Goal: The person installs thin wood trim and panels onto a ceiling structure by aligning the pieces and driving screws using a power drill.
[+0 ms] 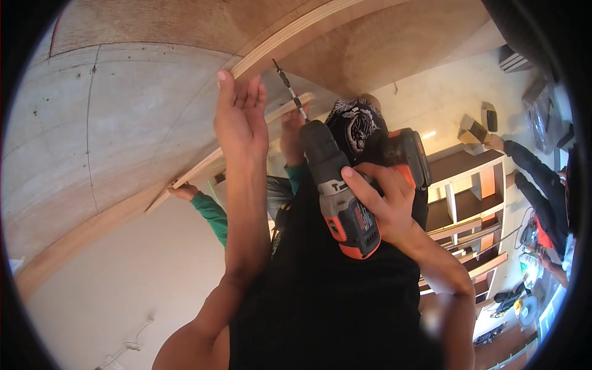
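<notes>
My right hand [385, 200] is closed round a black, grey and orange cordless drill [336, 188]. A long, thin bit [288, 86] sticks out of its chuck and points up and to the left, its tip close to a layered wooden strip [283, 34]. Raised beside that strip's near end is my left hand [242, 117], fingers stretched out and holding nothing. Whether its fingertips touch the wood I cannot tell. The strip runs along the edge of a brown plywood panel [382, 49].
A co-worker's green sleeve [209, 216] and hand [183, 192] reach to another wooden strip [200, 165] on the left. Grey panelling [135, 105] spans the upper left. Wooden shelving [472, 163] stands at right, with other people [542, 179] beyond it.
</notes>
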